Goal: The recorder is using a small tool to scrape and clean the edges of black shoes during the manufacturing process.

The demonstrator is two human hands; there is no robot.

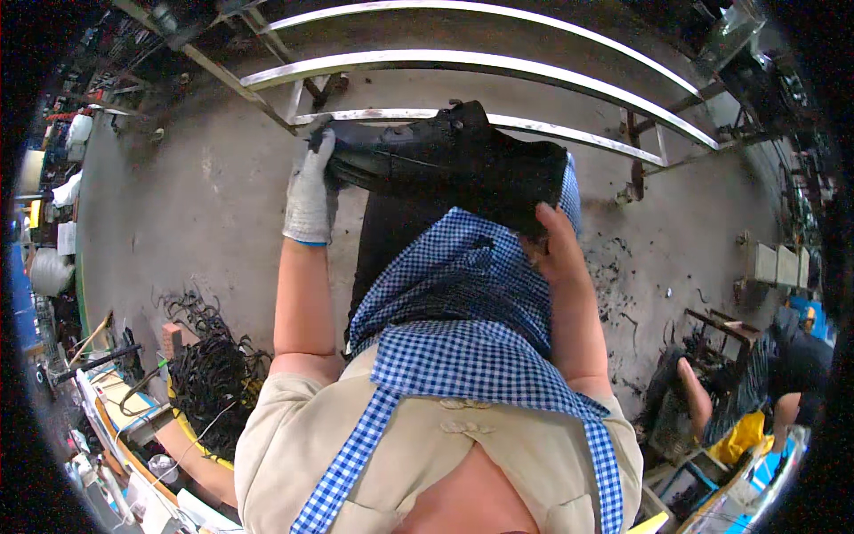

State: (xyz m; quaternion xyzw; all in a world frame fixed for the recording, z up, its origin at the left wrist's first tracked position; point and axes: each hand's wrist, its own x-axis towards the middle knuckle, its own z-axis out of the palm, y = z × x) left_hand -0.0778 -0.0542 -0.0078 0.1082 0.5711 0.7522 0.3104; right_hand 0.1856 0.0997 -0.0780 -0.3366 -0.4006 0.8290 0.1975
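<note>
A black boot (436,160) lies sideways across the top of my lap, its toe end to the left and its wide shaft to the right. My left hand (311,187), in a light knitted glove, is closed round the toe end. At the lower right corner of the shaft, my bare right hand (558,245) grips the edge, with the thumb showing and most fingers hidden. A blue-and-white checked apron (445,267) covers my lap beneath the boot.
Beyond the boot runs a metal rack (498,60) with long pale rails. A heap of black strips (209,378) lies at the lower left. Dark scraps (618,276) dot the floor on the right. Another person's arm (694,396) shows at the lower right, near a yellow bag (743,436).
</note>
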